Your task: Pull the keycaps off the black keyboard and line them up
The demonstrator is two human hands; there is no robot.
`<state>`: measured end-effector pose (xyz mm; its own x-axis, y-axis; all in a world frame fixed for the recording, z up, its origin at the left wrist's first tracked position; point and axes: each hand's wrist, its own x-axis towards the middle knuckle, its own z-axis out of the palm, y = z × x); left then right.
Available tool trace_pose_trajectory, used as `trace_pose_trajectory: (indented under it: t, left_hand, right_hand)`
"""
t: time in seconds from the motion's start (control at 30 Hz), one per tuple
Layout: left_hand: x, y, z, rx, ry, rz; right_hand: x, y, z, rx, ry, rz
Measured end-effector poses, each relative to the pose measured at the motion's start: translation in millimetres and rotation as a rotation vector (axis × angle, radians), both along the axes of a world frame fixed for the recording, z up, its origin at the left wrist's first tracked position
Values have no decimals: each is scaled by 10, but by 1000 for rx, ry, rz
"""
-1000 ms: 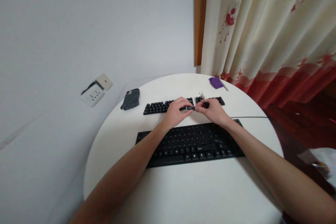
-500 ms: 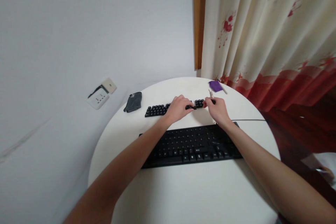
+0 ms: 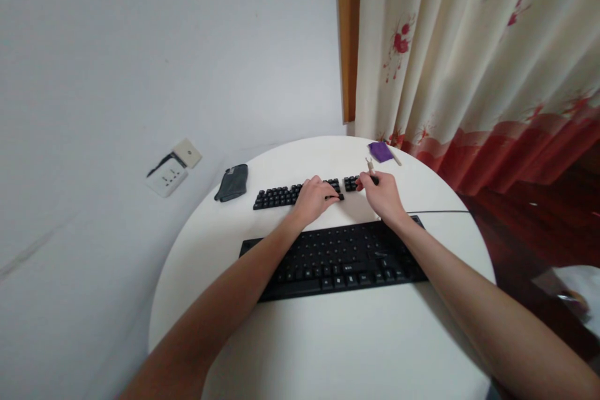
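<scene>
A black keyboard (image 3: 337, 259) lies across the round white table (image 3: 328, 350) near me. Behind it, loose black keycaps (image 3: 276, 195) are laid out in rows. My left hand (image 3: 313, 198) rests on the right end of those rows, fingers curled down onto the keycaps. My right hand (image 3: 382, 194) is closed around a small tool with a black handle and a metal tip (image 3: 370, 167), held just beyond a second small group of keycaps (image 3: 350, 183).
A dark grey cloth (image 3: 232, 182) lies at the table's back left. A purple item (image 3: 380, 151) with a pale stick sits at the back edge. A thin cable (image 3: 440, 212) runs off to the right. Wall sockets (image 3: 167, 174) and a curtain (image 3: 469, 62) stand behind.
Both hands have moved away from each other and further back, from above the keyboard to the rows of loose keycaps. The left hand has lowered onto the keycap rows.
</scene>
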<state>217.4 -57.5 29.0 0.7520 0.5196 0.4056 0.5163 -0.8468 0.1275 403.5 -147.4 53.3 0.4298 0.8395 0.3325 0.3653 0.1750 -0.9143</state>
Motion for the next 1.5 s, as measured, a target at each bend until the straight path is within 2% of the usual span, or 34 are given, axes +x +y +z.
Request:
trace_pose_trajectory:
  t: [0.3,0.8,1.37,1.5]
  left_hand:
    - [-27,23,-40,20,-65,59]
    - [-25,55,-60,-5,-87,68]
    - [-33,1,-1,-17,-110,82]
    - [-30,7,51,-65,-255,96]
  right_hand:
    - [7,-7,2,9,-22,-10]
    - [-1,-20,25,-2,-24,-1]
    - [-9,-41,60,18,3,-1]
    - [-11,-34,66,29,37,-6]
